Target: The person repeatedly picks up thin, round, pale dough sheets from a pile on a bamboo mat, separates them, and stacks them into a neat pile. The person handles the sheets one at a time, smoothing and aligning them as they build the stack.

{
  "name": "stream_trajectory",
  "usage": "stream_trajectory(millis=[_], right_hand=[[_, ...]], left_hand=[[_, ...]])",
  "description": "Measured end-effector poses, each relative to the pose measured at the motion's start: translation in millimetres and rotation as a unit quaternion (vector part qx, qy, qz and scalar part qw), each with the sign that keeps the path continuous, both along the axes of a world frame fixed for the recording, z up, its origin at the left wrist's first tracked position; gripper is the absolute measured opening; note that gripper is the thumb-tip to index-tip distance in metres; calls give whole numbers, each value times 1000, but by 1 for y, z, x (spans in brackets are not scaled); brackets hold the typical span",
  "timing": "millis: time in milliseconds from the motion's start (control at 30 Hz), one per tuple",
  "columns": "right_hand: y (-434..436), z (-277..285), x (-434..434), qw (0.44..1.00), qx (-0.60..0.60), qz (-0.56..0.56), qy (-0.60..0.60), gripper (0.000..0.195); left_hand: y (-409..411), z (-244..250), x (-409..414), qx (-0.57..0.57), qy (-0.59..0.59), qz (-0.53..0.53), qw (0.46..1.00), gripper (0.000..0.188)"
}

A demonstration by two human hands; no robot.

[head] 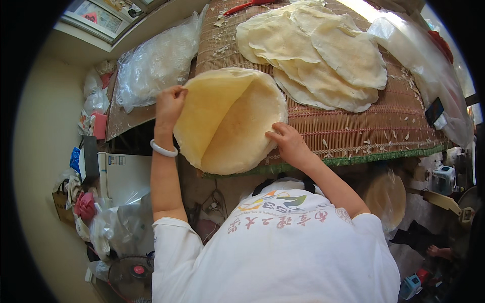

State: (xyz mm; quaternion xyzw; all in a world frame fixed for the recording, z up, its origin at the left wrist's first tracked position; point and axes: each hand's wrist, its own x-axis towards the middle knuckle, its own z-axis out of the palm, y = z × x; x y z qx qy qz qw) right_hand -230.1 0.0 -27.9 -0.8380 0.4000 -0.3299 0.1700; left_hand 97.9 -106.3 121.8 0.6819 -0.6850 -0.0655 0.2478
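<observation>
Before me a stack of thin round flatbread sheets (246,125) lies at the near edge of a woven reed mat (326,128). My left hand (171,104) pinches the left rim of the top sheet (214,110), which is lifted and folded partly over, its yellowish, translucent face slanting across the stack. A white bangle circles my left wrist. My right hand (290,144) rests on the stack's right rim, fingertips on the edge and thumb bent; whether it grips a sheet is hard to see. Beyond, several loose sheets (318,57) overlap in a spread pile.
A red-handled tool (242,7) lies at the mat's far side among pale crumbs. Clear plastic bags (155,64) sit at left, with more plastic sheeting (413,57) and a phone (434,112) at right. A white cabinet (129,174) and a fan (132,274) stand at lower left.
</observation>
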Motion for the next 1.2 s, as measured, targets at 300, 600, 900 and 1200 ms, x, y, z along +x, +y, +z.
stream_trajectory(millis=[300, 600, 900, 1200], right_hand=[[-41, 52, 8, 991, 79, -16, -107, 50], [-123, 174, 28, 937, 94, 8, -337, 110], [-64, 174, -77, 804, 307, 131, -493, 103], [-83, 184, -115, 873, 225, -95, -422, 60]], left_hand=[[-23, 179, 39, -172, -134, -34, 975, 21], [33, 299, -20, -214, -69, -184, 957, 18], [36, 239, -114, -122, -35, -237, 963, 14], [-56, 214, -184, -151, -141, -362, 909, 14]])
